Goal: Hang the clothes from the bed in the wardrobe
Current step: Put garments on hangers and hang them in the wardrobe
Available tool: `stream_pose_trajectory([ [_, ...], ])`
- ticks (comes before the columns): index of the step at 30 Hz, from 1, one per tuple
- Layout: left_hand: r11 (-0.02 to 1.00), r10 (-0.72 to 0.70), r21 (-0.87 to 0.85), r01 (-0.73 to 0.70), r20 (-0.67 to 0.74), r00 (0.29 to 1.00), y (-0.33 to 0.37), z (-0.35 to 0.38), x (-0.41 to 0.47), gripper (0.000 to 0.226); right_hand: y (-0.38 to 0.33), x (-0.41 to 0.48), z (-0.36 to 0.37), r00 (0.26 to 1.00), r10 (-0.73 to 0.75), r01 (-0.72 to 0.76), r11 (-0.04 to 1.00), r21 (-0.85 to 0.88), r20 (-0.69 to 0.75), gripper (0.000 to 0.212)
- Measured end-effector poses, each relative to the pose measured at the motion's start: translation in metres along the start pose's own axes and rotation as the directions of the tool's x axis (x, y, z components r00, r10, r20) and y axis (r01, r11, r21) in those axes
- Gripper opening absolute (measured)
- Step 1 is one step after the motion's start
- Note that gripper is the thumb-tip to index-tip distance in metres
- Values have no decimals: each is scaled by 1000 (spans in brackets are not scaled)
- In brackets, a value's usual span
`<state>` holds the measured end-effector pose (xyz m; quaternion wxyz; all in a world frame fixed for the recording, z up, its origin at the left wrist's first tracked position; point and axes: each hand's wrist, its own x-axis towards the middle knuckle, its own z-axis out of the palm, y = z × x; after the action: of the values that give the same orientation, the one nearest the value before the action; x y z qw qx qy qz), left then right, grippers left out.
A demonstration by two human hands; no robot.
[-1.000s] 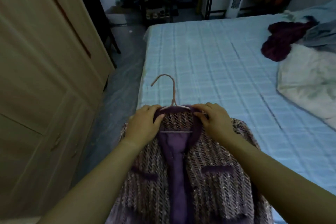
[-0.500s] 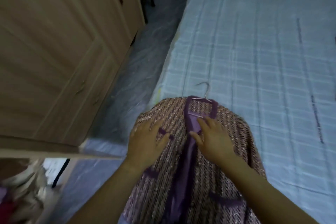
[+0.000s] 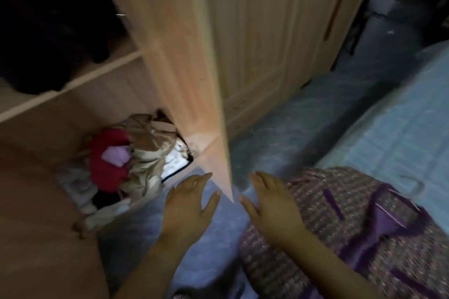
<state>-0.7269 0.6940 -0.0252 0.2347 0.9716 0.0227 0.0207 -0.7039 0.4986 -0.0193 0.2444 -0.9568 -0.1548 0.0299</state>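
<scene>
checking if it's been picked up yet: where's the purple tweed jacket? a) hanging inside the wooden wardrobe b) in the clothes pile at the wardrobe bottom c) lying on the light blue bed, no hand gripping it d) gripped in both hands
C: the purple tweed jacket lies at the edge of the light blue checked bed, while the left hand and right hand are spread with straight fingers, gripping nothing.

- The left hand (image 3: 188, 204) is bare, with a short pale nail showing on the thumb.
- The right hand (image 3: 269, 206) is bare, its outlines blurred.
- The left forearm (image 3: 150, 262) and right forearm (image 3: 323, 262) are uncovered down to the 6 o'clock edge.
</scene>
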Motion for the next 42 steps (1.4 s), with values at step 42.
stream_pose_trajectory([
  [42, 884, 310, 414, 217, -867, 390, -393, -868, 227, 57, -884, 529, -290, -36, -834, 630, 408, -660, -551, 52],
])
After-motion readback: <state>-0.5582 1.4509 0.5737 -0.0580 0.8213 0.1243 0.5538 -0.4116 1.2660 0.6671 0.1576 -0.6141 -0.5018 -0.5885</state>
